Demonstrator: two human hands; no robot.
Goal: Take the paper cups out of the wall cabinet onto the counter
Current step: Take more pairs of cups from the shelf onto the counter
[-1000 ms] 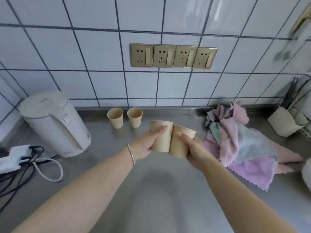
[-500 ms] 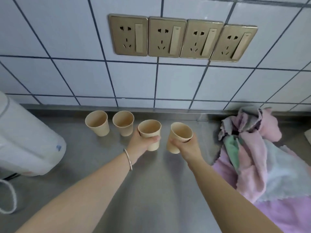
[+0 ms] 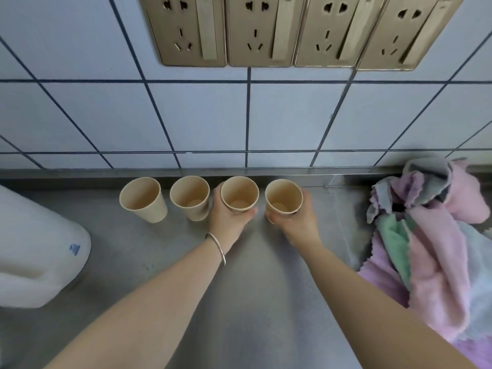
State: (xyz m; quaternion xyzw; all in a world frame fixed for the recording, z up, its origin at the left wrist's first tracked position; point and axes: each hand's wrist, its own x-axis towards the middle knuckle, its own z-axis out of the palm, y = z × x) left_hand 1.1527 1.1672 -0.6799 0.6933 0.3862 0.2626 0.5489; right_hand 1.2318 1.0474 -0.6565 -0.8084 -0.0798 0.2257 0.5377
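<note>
Steel counter (image 3: 247,302), left hand (image 3: 228,220) gripping third cup (image 3: 239,194), right hand (image 3: 298,222) gripping fourth cup (image 3: 283,199)

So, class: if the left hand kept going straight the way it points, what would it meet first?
The left hand points toward the back wall, wrapped around a paper cup. Beyond the cup, it would probably meet the counter's raised metal back edge first, then the tiled wall; the remaining gap is hard to judge.
</note>
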